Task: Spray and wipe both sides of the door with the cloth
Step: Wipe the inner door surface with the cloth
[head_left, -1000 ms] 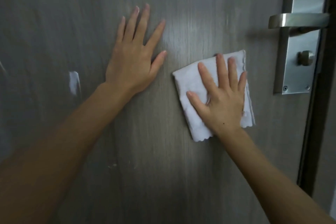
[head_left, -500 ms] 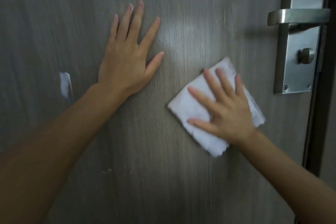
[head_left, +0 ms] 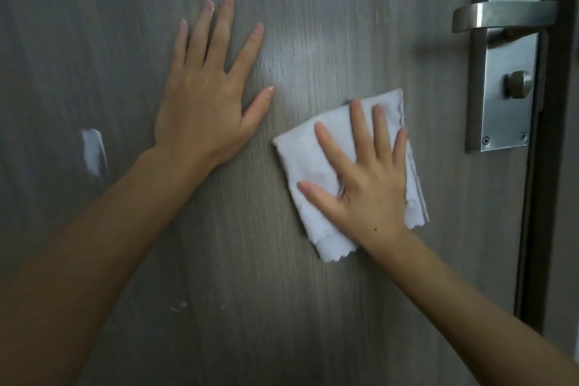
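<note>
My left hand [head_left: 203,97] lies flat on the door [head_left: 313,9], fingers straight and spread, thumb out toward 3 o'clock; it holds nothing. My right hand [head_left: 366,185] presses the cloth [head_left: 300,163] flat against the door, fingers straight and fanned toward 12 o'clock, none curled round the fabric. The cloth is white and folded, tilted, with one corner at 1 o'clock just past my fingertips and another at 6 o'clock below my wrist (scalloped edge visible there). It sits at 4 o'clock from the left hand, apart from it. The handle [head_left: 501,14] stands at 1 o'clock from the cloth, lever level, on a metal plate [head_left: 501,110] with a knob [head_left: 517,84] below; cloth and plate do not touch. A pale glossy mark [head_left: 92,150] shows at 9 o'clock from my left wrist. Small whitish scuffs [head_left: 180,306] lie between my forearms. The dark frame [head_left: 545,197] runs along the right edge.
</note>
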Available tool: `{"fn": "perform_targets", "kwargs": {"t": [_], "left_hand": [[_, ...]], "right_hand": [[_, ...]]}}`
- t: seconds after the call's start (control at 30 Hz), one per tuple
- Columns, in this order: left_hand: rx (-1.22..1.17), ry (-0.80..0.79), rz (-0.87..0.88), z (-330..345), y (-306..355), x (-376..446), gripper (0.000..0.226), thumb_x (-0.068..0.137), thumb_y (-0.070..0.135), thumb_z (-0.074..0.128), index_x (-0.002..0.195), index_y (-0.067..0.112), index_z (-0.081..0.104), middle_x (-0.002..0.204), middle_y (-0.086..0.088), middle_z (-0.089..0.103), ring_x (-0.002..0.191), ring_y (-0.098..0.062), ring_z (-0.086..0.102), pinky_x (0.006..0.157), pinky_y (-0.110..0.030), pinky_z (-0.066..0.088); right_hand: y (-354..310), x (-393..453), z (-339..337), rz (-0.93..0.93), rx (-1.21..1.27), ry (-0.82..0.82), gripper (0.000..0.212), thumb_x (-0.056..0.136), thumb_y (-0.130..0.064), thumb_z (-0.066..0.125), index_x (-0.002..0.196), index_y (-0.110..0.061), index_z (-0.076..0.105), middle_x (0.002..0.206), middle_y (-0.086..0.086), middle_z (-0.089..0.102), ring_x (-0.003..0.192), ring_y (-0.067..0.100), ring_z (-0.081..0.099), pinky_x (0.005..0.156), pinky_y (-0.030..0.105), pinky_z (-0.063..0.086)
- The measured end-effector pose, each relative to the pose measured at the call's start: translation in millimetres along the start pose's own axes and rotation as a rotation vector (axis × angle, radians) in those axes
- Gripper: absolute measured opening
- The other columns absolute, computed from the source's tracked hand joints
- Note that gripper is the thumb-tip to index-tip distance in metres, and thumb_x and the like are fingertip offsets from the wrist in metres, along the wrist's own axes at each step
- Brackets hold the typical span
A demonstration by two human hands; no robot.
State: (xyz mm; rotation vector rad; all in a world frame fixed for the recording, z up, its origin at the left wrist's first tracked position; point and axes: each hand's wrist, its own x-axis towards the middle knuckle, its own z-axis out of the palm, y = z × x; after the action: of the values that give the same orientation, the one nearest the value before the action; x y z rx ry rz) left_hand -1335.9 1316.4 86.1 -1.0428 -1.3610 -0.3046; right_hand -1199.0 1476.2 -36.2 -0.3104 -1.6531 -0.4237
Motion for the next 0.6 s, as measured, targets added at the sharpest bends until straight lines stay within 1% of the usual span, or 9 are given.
{"fn": "perform_targets", "kwargs": {"t": [0.07, 0.13, 0.2, 0.27, 0.33, 0.37, 0.43, 0.53, 0.6], "left_hand": [[-0.004, 0.02, 0.005, 1, 0, 0, 0.066, 0.099, 0.052, 0.028, 0.153, 0.015, 0.022, 0.16, -0.022, 0.011, 0.147, -0.038, 0.01, 0.119, -0.049, 0.003], [-0.007, 0.029, 0.013, 1, -1, 0, 0.066, 0.099, 0.052, 0.029, 0.153, 0.014, 0.022, 0.159, -0.022, 0.011, 0.147, -0.039, 0.011, 0.119, -0.05, 0.004], [-0.011, 0.022, 0.021, 1, -1, 0, 0.067, 0.099, 0.053, 0.027, 0.153, 0.014, 0.021, 0.159, -0.023, 0.011, 0.147, -0.039, 0.01, 0.119, -0.05, 0.003], [-0.002, 0.024, 0.018, 2, -2, 0, 0.068, 0.099, 0.053, 0.027, 0.153, 0.013, 0.021, 0.159, -0.023, 0.011, 0.147, -0.039, 0.01, 0.119, -0.05, 0.003], [-0.001, 0.035, 0.012, 2, -2, -1, 0.067, 0.099, 0.053, 0.026, 0.153, 0.012, 0.022, 0.159, -0.024, 0.011, 0.147, -0.04, 0.01, 0.119, -0.05, 0.002], [-0.011, 0.039, 0.018, 1, -2, -1, 0.066, 0.1, 0.051, 0.027, 0.153, 0.012, 0.023, 0.159, -0.025, 0.012, 0.146, -0.041, 0.011, 0.119, -0.05, 0.002], [-0.043, 0.06, 0.055, -1, 1, -1, 0.061, 0.102, 0.046, 0.03, 0.151, 0.009, 0.027, 0.157, -0.028, 0.015, 0.145, -0.042, 0.014, 0.118, -0.05, 0.003], [-0.106, 0.095, 0.167, -2, 23, -8, 0.055, 0.102, 0.038, 0.039, 0.146, 0.005, 0.036, 0.154, -0.031, 0.022, 0.142, -0.044, 0.022, 0.117, -0.053, 0.009], [-0.139, 0.074, 0.235, 0, 48, -14, 0.053, 0.1, 0.037, 0.041, 0.143, 0.005, 0.04, 0.153, -0.03, 0.024, 0.141, -0.045, 0.025, 0.116, -0.054, 0.012]], "right_hand": [[-13, -38, 4, -0.102, 0.023, -0.034, 0.068, 0.091, -0.068, 0.045, 0.147, -0.031, 0.037, 0.16, 0.015, 0.021, 0.149, 0.039, 0.013, 0.119, 0.06, 0.007], [-14, -73, 7, -0.272, 0.027, -0.083, 0.071, 0.088, -0.068, 0.053, 0.147, -0.032, 0.038, 0.163, 0.011, 0.015, 0.15, 0.035, 0.013, 0.119, 0.057, 0.006], [-4, -97, 6, -0.446, 0.031, -0.138, 0.071, 0.086, -0.069, 0.056, 0.145, -0.034, 0.039, 0.164, 0.006, 0.013, 0.15, 0.032, 0.017, 0.12, 0.055, 0.007], [15, -103, 5, -0.59, 0.027, -0.191, 0.07, 0.086, -0.069, 0.057, 0.144, -0.035, 0.041, 0.162, 0.005, 0.019, 0.15, 0.03, 0.019, 0.12, 0.053, 0.007], [37, -97, 1, -0.671, 0.001, -0.203, 0.069, 0.086, -0.07, 0.057, 0.144, -0.035, 0.042, 0.159, 0.006, 0.026, 0.15, 0.029, 0.019, 0.12, 0.053, 0.008], [47, -92, -1, -0.67, -0.01, -0.19, 0.069, 0.086, -0.07, 0.057, 0.143, -0.035, 0.043, 0.157, 0.007, 0.029, 0.149, 0.028, 0.019, 0.12, 0.053, 0.009], [66, -84, -6, -0.578, -0.024, -0.137, 0.069, 0.085, -0.07, 0.057, 0.142, -0.034, 0.043, 0.154, 0.008, 0.033, 0.149, 0.029, 0.02, 0.118, 0.055, 0.012], [73, -87, -11, -0.332, -0.027, -0.043, 0.066, 0.087, -0.069, 0.053, 0.142, -0.033, 0.044, 0.153, 0.011, 0.036, 0.147, 0.031, 0.023, 0.115, 0.059, 0.02], [67, -102, -8, -0.167, -0.015, 0.004, 0.061, 0.09, -0.065, 0.051, 0.14, -0.03, 0.047, 0.151, 0.014, 0.037, 0.147, 0.032, 0.023, 0.115, 0.061, 0.019]]}}
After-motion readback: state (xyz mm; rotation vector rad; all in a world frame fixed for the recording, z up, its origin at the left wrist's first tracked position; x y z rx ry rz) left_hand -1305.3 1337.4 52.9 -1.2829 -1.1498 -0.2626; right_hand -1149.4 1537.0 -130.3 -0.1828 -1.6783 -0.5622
